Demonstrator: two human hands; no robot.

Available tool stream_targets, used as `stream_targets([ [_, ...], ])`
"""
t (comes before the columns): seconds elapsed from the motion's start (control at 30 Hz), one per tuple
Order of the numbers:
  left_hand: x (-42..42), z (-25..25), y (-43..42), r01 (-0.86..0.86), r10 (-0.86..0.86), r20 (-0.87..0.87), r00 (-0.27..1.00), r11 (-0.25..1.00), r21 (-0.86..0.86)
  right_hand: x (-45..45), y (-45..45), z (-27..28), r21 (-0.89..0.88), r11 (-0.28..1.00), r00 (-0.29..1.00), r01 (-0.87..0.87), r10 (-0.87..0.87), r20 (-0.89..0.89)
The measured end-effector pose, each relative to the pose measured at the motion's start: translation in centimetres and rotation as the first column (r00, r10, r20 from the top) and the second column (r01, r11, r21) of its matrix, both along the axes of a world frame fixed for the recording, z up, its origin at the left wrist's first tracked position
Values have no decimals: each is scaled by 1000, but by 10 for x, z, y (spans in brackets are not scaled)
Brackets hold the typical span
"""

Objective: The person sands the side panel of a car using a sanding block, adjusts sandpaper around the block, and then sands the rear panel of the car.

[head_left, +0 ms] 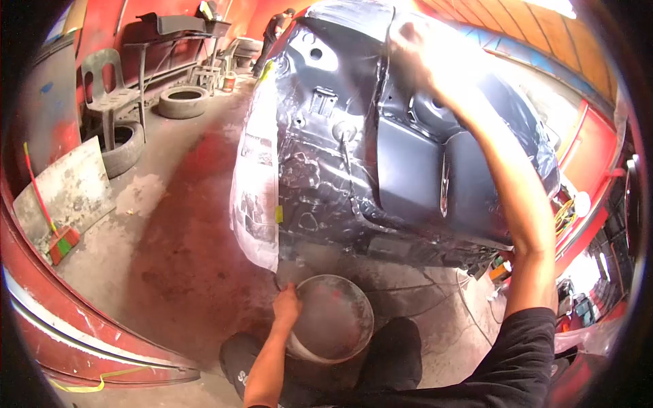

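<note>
My left hand (287,304) is closed on the rim of a round bucket (367,309) between my knees. Murky greyish liquid seems to fill it. My right arm reaches up and forward to the black car body (408,163). At its upper part, my right hand (411,44) looks curled against the surface beside a panel seam. Strong glare washes out its fingers, and anything within them is hidden. White masking paper (255,197) runs down the car's left edge, with a piece of yellow-green tape (279,213) on it.
At left stand a plastic chair (109,95), tyres (183,102), a broom (62,241) and a leaning board (64,187). A red curved panel (81,319) lies nearest me at left. Another person (273,37) stands at the back. Cables (469,306) trail across the floor at right.
</note>
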State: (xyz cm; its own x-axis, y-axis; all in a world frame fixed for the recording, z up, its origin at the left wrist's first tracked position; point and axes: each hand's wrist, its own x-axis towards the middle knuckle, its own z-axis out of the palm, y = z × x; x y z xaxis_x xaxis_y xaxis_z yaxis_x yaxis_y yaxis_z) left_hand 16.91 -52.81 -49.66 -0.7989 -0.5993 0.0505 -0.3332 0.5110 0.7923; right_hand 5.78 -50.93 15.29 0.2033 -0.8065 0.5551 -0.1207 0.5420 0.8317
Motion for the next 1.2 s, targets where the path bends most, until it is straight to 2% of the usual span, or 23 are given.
stream_targets([
  [0.03,3,6,0,7,-7,18,1000,1000,1,2,0,0,-10,999,997,42,-42,68],
  [0.17,3,1,5,7,-7,0,1000,1000,2,-22,25,-6,117,991,994,-58,69,-89],
  [0.23,-2,2,3,8,-8,38,999,1000,2,-25,19,-1,142,989,988,-48,68,-136],
  [0.3,1,2,2,11,-11,41,999,1000,1,-15,7,5,116,992,992,41,-26,-127],
  [0.37,5,6,5,13,-13,-9,1000,1000,11,-18,2,10,85,995,998,42,-38,-56],
  [0.47,-1,-15,3,40,-39,59,997,999,-24,-28,14,1,94,995,997,-17,25,-75],
  [0.57,0,6,4,23,-26,69,997,998,56,-38,27,-11,102,990,988,-97,108,-111],
  [0.67,0,13,0,61,-70,172,983,997,53,-38,21,4,70,994,993,-87,92,-78],
  [0.77,8,4,4,47,-45,50,998,997,-53,-41,30,-1,64,989,989,-133,137,-56],
  [0.9,4,5,8,9,-10,-18,1000,998,-56,-73,45,-12,52,962,961,-266,269,-63],
  [1.07,7,13,3,57,-56,93,994,998,-12,-64,62,11,12,971,969,-237,235,69],
  [1.13,5,7,2,47,-45,84,995,999,-22,-52,54,28,6,972,968,-235,234,97],
  [1.2,4,-1,4,39,-38,41,998,998,-46,-97,50,58,-28,941,885,-337,327,332],
])
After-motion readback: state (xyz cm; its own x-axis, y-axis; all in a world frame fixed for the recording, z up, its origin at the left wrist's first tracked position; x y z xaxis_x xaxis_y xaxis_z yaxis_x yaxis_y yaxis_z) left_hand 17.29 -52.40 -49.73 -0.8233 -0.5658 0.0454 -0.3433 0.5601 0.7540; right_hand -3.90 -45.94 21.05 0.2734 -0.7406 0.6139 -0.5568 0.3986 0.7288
